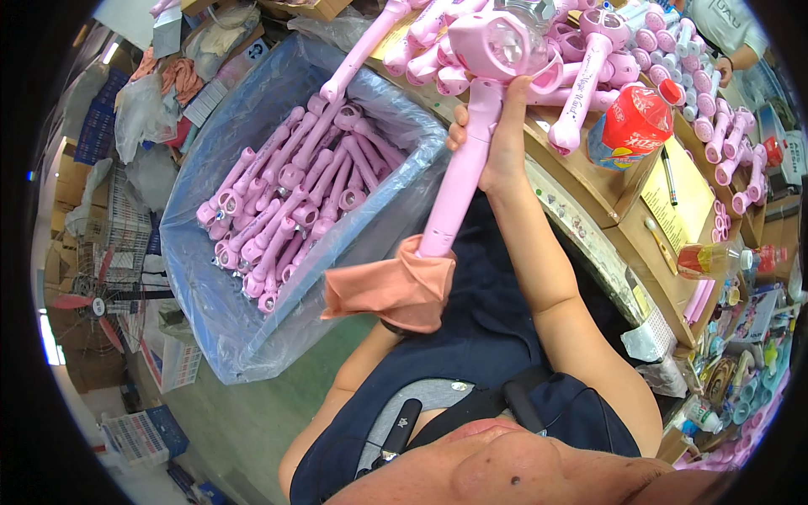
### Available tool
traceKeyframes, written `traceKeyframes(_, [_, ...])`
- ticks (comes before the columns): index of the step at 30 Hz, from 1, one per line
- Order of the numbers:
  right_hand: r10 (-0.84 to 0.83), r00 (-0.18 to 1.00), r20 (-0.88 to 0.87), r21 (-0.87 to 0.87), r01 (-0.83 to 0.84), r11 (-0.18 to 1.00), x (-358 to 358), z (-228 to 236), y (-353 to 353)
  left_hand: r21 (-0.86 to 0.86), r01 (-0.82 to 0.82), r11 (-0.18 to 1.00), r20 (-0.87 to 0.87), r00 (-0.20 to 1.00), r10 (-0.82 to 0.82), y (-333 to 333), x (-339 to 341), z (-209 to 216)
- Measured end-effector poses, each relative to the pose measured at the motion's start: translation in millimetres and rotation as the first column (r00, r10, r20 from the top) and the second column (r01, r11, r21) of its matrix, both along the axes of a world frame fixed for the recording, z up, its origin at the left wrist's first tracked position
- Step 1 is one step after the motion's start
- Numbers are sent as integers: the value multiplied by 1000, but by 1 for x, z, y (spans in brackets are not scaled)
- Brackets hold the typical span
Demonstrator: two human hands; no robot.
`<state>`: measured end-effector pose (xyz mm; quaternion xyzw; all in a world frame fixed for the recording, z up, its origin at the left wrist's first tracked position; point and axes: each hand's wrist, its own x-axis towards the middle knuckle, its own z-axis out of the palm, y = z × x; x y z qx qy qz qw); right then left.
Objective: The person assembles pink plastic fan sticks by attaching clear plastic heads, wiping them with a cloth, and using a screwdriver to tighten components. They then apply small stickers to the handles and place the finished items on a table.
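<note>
My right hand point(501, 143) grips the upper part of a pink toy wand point(467, 160) just under its round clear-domed head point(505, 42). My left hand is hidden under an orange-pink cloth point(396, 286) that wraps the lower end of the wand's handle. The wand slants from the cloth up to the wooden table edge point(589, 181). To the left stands a large bin lined with blue plastic point(219, 278), holding several pink wand handles point(295, 202).
On the table lie several more pink wands point(589, 59), a red-labelled bottle point(631, 126), a yellow pad with a pen point(677, 189) and another bottle point(715, 259). Another person's hand point(724, 67) is at the far right. A fan point(88, 305) and crates stand on the left floor.
</note>
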<state>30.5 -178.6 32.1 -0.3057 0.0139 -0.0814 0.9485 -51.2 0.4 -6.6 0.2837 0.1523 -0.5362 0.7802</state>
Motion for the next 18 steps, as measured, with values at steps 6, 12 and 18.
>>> traceKeyframes(6, [389,827,406,299,-522,799,4,-5,-10,95,-306,947,250,928,275,-9,-46,-5])
traceKeyframes(12, [198,961,191,91,-218,972,2,-4,-3,199,-287,937,722,689,57,-7,-26,-30])
traceKeyframes(18, [161,978,-136,-258,-192,947,-20,3,-5,-56,-197,979,-95,977,191,2,1,-22])
